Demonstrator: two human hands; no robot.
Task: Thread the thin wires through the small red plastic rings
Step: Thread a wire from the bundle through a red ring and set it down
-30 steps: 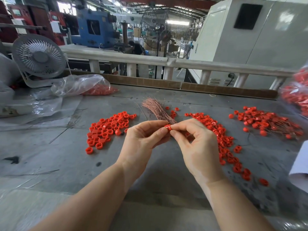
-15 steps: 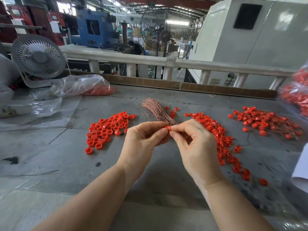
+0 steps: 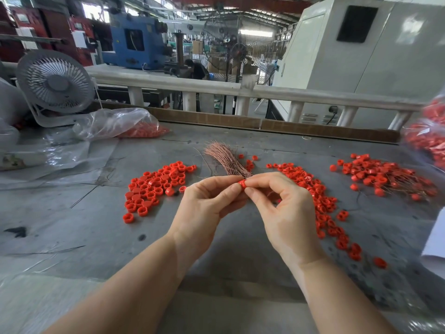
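I am holding one small red plastic ring (image 3: 242,183) between my two hands above the grey worktable (image 3: 101,227). My left hand (image 3: 207,208) is pinching it from the left with thumb and forefinger, the other fingers curled under. My right hand (image 3: 284,210) is pinching it from the right, thumb and forefinger tips meeting at the ring. A fanned bundle of thin copper-coloured wires (image 3: 225,159) is rising up and away from just behind the ring; I cannot tell which hand is gripping its lower end, nor whether a wire is passing through the ring.

A loose heap of red plastic rings (image 3: 156,186) is lying on the table to my left, and a long scattered trail of red rings (image 3: 322,203) is running past my right hand. Farther right, a pile of red rings with wires in them (image 3: 382,175) is lying well apart. A clear plastic bag holding red rings (image 3: 120,125) is sitting at the back left, beside a small white desk fan (image 3: 56,85).
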